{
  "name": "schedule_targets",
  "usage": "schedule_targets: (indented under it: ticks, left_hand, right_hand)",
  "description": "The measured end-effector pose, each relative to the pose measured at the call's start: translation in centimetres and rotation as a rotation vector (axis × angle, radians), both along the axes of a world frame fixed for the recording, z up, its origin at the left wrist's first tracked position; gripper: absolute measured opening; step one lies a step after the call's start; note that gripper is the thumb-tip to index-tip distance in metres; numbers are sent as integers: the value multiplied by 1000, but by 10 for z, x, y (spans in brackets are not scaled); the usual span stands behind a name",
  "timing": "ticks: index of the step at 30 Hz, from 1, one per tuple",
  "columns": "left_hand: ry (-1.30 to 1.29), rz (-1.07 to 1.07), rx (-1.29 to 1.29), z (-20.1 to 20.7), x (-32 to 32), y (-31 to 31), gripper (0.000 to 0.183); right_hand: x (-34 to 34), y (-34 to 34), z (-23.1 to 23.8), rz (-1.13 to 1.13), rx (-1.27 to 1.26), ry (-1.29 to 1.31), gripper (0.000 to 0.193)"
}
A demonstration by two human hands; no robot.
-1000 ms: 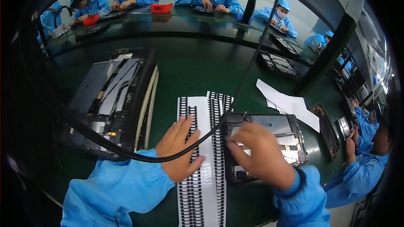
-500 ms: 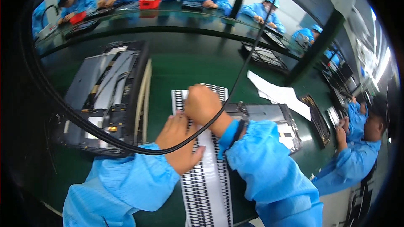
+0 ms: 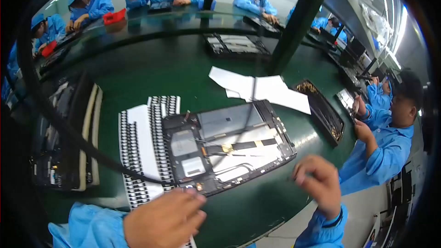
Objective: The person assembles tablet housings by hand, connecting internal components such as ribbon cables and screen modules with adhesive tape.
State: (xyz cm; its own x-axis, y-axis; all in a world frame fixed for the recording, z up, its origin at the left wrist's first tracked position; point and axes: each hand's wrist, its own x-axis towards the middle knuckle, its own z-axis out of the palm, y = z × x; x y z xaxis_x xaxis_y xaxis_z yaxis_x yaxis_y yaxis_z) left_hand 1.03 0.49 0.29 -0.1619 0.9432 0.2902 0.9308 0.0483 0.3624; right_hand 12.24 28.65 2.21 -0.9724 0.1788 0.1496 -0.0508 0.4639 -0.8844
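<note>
A dark electronic device chassis lies on the green table with its inside facing up, showing grey panels, silver plates and thin cables. My left hand is at its near left corner, slightly blurred, with fingers loosely stretched and apart; whether they touch the corner cannot be told. To the right of the chassis, my right hand is raised with thumb and fingers curled into a pinch. Anything between those fingertips is too small to name. Sheets of black-and-white sticker strips lie left of the chassis, partly under its edge.
At left stands a stack of similar chassis with foam layers. White paper and a black tray lie beyond the chassis. A dark cable crosses the view. A co-worker sits at right; several others work across the table.
My hands have left the sticker sheets and moved apart, the right one going rightward. The view has turned right, bringing the chassis to the middle.
</note>
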Motion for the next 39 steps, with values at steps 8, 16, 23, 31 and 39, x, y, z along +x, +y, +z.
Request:
schedule_targets:
  ticks: [8, 16, 23, 31, 39]
  left_hand:
    - [284, -328, 134, -39, -14, 122, 28]
    - [406, -338, -18, -33, -17, 121, 27]
    - [398, -287, 60, -34, -16, 115, 31]
    - [256, -191, 209, -22, -9, 127, 29]
    - [220, -225, 120, -30, -14, 136, 25]
  right_hand:
    - [-34, 36, -47, 47, 221, 51, 3]
    - [-38, 43, -43, 104, 166, 20, 2]
    - [-38, 41, -43, 89, 208, 11, 3]
    - [-38, 38, -45, 77, 233, 42, 6]
    - [-34, 45, -44, -2, 115, 125, 8]
